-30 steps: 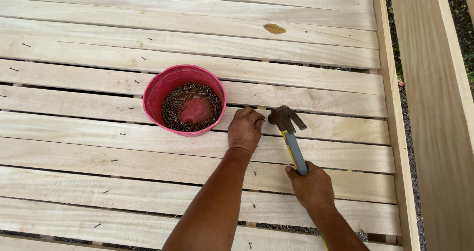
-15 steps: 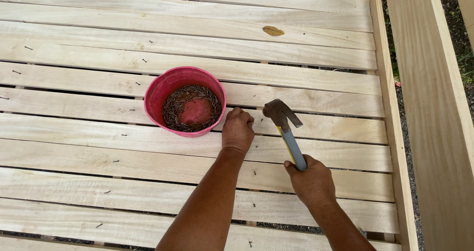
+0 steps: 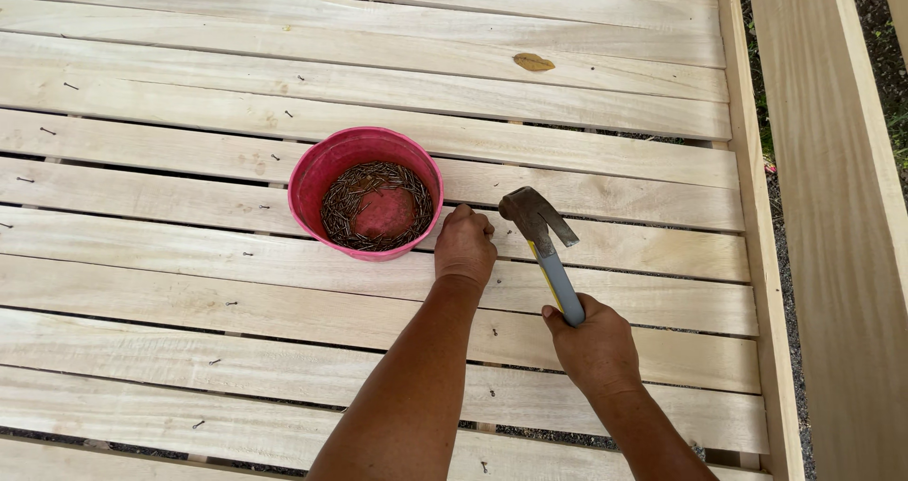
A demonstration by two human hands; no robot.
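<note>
My right hand (image 3: 593, 344) grips the blue-and-yellow handle of a claw hammer (image 3: 541, 238), whose dark metal head hangs just above a pale plank. My left hand (image 3: 464, 245) rests on the same plank, fingers curled closed beside the hammer head; whether a nail is pinched in them I cannot tell. A pink plastic bowl (image 3: 326, 169) full of dark nails (image 3: 344, 200) stands immediately left of my left hand, almost touching it.
Light wooden planks (image 3: 284, 292) lie side by side with narrow gaps, several small nail heads showing. A thick upright board (image 3: 832, 207) borders the right side. One dry leaf (image 3: 532, 62) lies on a far plank. Ground shows beyond the right edge.
My left hand has slid slightly left, toward the bowl. The hammer head has stayed close to the plank by my left hand, shifting only a little.
</note>
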